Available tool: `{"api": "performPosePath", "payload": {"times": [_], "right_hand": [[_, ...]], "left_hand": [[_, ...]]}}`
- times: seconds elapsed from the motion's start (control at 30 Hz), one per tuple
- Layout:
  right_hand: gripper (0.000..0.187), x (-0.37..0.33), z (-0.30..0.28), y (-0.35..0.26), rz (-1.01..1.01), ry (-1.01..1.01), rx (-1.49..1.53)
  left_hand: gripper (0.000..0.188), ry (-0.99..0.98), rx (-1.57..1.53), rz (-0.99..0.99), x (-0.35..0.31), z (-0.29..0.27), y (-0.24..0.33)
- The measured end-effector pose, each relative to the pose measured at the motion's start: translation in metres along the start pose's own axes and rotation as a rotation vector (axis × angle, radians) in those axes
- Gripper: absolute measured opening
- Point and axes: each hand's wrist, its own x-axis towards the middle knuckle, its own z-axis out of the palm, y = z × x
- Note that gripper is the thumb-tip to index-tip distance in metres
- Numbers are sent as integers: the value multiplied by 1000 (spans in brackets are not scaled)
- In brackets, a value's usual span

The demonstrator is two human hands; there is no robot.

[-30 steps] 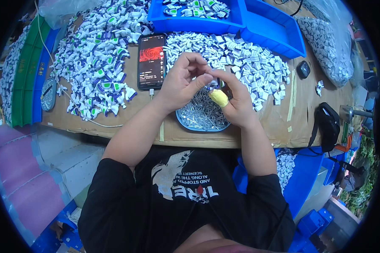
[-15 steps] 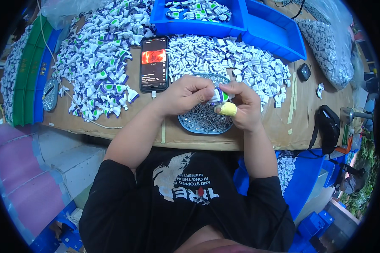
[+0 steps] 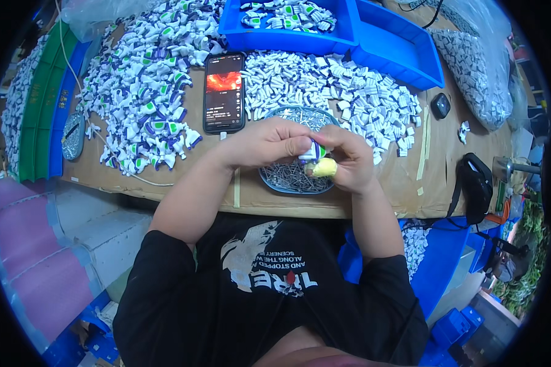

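Between my two hands is a small white, green and purple plastic toy part [image 3: 313, 152], partly covered by fingers. My left hand [image 3: 268, 142] pinches it from the left with thumb and fingers. From the other side my right hand [image 3: 352, 160] grips it, a yellow wrap [image 3: 324, 167] around one of its fingers. Both hands are held over a blue oval tray [image 3: 297, 192] of loose metal pins [image 3: 288, 177]. Just beyond the tray lies a heap of small white plastic pieces [image 3: 288, 82].
A large pile of similar toy parts [image 3: 156, 92] spreads at left, beside a lit phone [image 3: 223, 92] with a cable. Blue bins [image 3: 288, 41] stand at the back. At right are a bag of white pieces [image 3: 471, 73], a black case [image 3: 439, 105] and a black pouch [image 3: 475, 186].
The hands have drawn slightly closer together and the toy part has shifted a little left and down between them. The picture on the phone screen has changed.
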Motion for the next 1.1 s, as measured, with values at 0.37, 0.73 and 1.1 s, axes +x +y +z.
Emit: {"api": "performPosePath", "payload": {"times": [0.37,0.73,1.1], "right_hand": [[55,2,5,0,31,6,-115],[32,11,4,-9,27,214,-510],[24,4,-5,-3,-7,142,-239]], "left_hand": [[35,75,22,-6,6,3,4],[20,371,481,242,6,3,1],[14,439,708,575,10,-1,-2]]}}
